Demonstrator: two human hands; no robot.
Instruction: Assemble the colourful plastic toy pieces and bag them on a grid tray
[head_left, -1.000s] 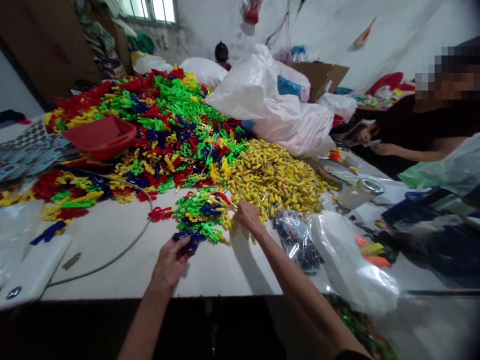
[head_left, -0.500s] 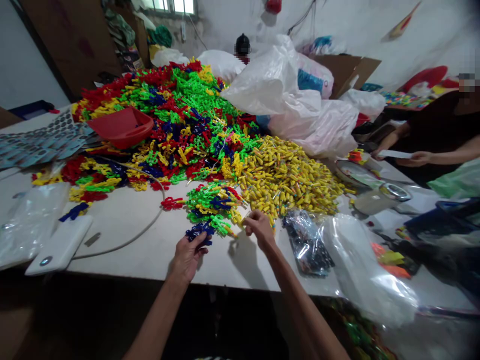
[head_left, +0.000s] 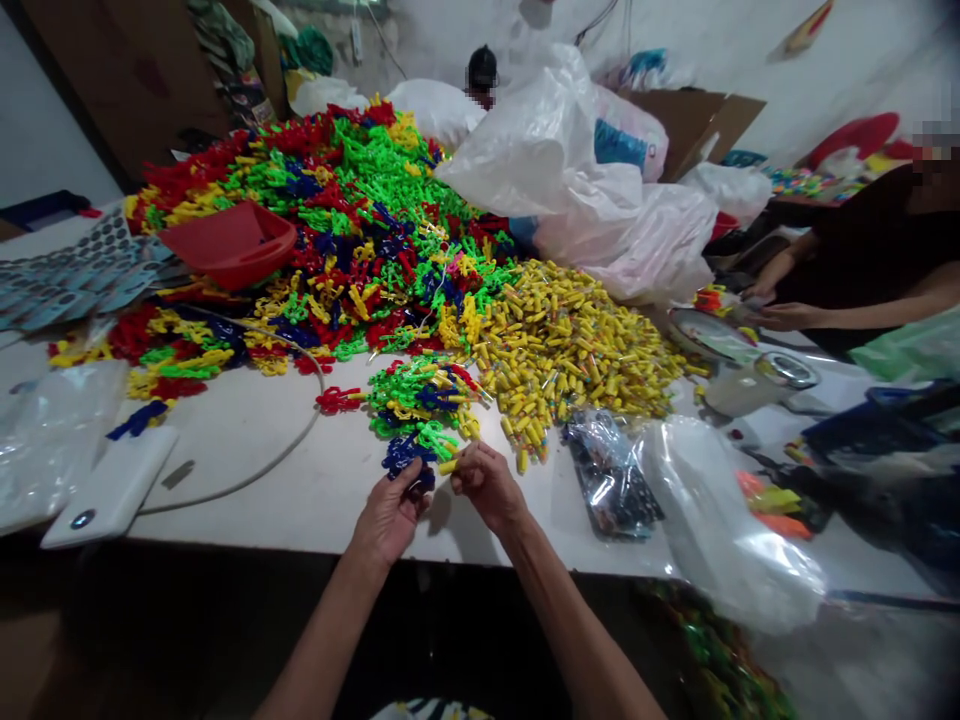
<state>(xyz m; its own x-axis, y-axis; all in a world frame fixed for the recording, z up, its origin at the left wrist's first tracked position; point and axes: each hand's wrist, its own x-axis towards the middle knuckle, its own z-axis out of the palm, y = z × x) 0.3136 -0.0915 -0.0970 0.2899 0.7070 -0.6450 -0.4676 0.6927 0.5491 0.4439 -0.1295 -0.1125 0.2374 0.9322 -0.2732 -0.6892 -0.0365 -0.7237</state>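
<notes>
My left hand (head_left: 391,513) is closed on a dark blue plastic piece (head_left: 405,455) near the table's front edge. Close beside it, my right hand (head_left: 485,485) pinches a small yellow tube (head_left: 448,466) whose tip points at the blue piece. Just beyond both hands lies a small heap of green, yellow and blue plastic pieces (head_left: 420,398). To its right spreads a pile of yellow tubes (head_left: 570,350). Behind rises a big mound of red, green, yellow and blue plastic pieces (head_left: 330,220).
A red bowl (head_left: 229,245) rests on the mound at left. A white flat device (head_left: 109,487) with a cable lies front left. Clear plastic bags (head_left: 705,520) lie at right, large white bags (head_left: 570,180) behind. Another person's hands (head_left: 772,310) work at far right.
My right hand drew back from the yellow tube pile with a tube and came toward my left hand. The left hand lifted slightly with the blue piece; the two now nearly meet.
</notes>
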